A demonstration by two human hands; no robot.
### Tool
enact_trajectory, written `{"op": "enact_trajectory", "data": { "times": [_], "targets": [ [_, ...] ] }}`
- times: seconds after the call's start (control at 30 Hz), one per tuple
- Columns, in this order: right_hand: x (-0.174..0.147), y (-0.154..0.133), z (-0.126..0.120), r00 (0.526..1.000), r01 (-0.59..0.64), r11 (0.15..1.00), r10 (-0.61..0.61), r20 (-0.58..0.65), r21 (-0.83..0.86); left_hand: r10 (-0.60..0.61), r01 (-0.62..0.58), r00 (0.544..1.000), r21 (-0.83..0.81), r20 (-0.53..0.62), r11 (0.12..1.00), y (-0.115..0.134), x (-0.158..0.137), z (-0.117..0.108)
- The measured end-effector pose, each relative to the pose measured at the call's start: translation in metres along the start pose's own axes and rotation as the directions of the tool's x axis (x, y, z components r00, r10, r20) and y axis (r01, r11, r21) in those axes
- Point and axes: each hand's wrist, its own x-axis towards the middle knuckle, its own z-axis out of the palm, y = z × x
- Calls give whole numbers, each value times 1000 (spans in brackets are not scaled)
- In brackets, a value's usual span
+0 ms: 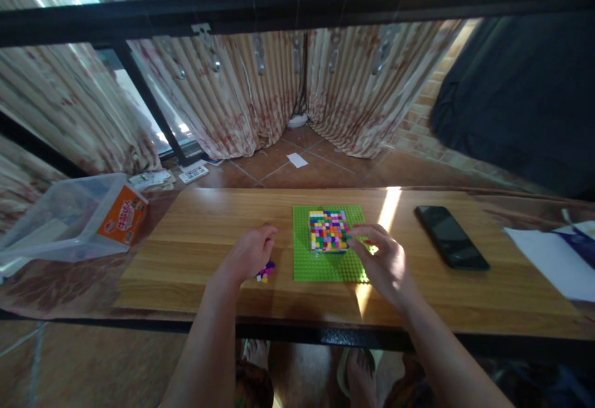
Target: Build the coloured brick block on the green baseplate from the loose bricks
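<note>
A green studded baseplate [304, 268] lies on the wooden table, bearing a square block of many-coloured toy bricks [328, 231]. At the block's right edge, my right hand [383, 259] has its thumb and index finger pinched together. A small dark green toy brick [348, 238] seems to be between those fingertips; whether it touches the block I cannot tell. To the left of the baseplate, my left hand [251, 252] is closed, its fingers curled and partly hidden. Just below it lies a small heap of loose purple, pink, white and yellow bricks [265, 271], partly covered by the hand.
A black phone [450, 237] lies on the wooden table [176, 259] at the right. Beyond the left end stands a clear plastic bin [69, 216] with an orange label. White paper [548, 259] lies at the far right. A dark metal bar [297, 8] crosses above the table.
</note>
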Motion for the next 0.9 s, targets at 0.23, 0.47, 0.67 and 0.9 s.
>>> {"op": "enact_trajectory", "data": {
  "times": [0.23,0.47,0.67,0.9],
  "targets": [
    [2,2,10,995,-101,993,102,-17,60,-6,6,1000,-3,3,1000,-1,0,-1],
    [3,9,19,959,-270,898,283,15,347,-28,28,1000,-28,-3,999,-3,0,1],
    [4,0,21,915,-387,788,391,96,478,-27,27,1000,-17,8,999,-2,-1,-1],
    [6,-7,24,883,-437,721,458,104,538,-25,25,1000,-6,13,1000,-1,-2,-2]
  ]
}}
